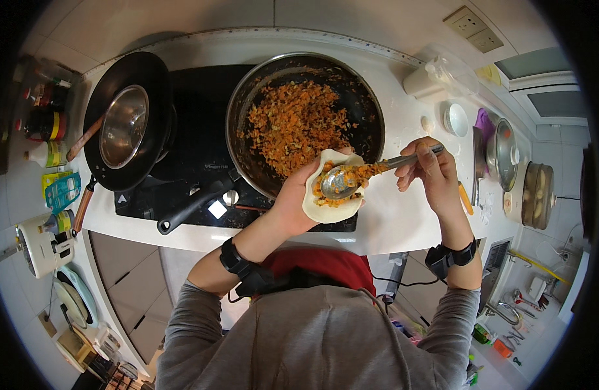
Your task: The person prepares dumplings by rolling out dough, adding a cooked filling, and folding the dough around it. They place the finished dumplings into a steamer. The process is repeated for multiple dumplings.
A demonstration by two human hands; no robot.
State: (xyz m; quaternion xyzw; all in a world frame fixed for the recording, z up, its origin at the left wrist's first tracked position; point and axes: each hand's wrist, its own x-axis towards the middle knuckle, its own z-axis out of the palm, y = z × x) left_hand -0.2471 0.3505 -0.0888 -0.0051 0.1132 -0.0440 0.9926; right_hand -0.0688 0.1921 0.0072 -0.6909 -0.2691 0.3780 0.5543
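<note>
On my left hand (295, 204) rests a round dough wrapper (337, 210), cupped by the palm and fingers. Orange carrot filling (323, 199) lies in the middle of the wrapper. My right hand (430, 170) grips the handle of a metal spoon (339, 181), whose bowl presses onto that filling. Bits of filling also cling to the spoon's neck. Just beyond my left hand is a deep frying pan (377, 87) holding a heap of chopped carrot filling (299, 122). The wrapper and left hand cover part of the pan's near right rim.
The pan's black handle (197, 206) juts toward me over the cooktop (202, 107). Left stands a black wok (97, 146) with a metal bowl (126, 126) inside. A small white bowl (456, 120), a cleaver (478, 158) and an electric steamer (538, 195) are at right.
</note>
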